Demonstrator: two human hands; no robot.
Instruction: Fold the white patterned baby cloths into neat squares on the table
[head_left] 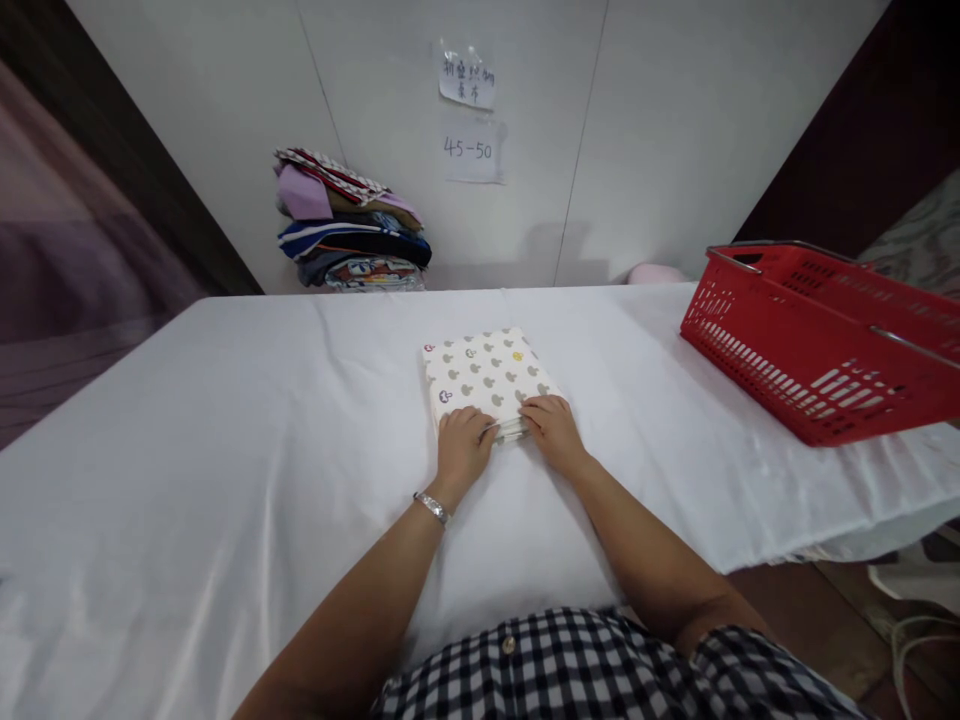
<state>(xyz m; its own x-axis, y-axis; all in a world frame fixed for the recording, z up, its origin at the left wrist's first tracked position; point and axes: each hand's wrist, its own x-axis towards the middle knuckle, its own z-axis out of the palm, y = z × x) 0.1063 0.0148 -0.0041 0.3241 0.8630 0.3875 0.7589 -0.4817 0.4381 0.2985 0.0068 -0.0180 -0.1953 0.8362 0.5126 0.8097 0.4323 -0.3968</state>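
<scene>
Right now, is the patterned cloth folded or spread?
Folded: the cloth lies as a compact square on the table, with layered edges showing under the left hand and right hand.

Red basket (817,340) at the table's (187,450) right edge — stacked fabrics (352,225) and seemingly handwritten notes (469,110) behind

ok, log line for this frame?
left hand: on folded cloth near edge | right hand: same | red basket: right | cloth stack: back

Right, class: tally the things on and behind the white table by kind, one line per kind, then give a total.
Folded white cloth with a grey mouse-head print, under both hands: 1
Red plastic shopping basket: 1
Stack of folded coloured cloths: 1
Paper notes on the wall: 2
Total: 5
</scene>
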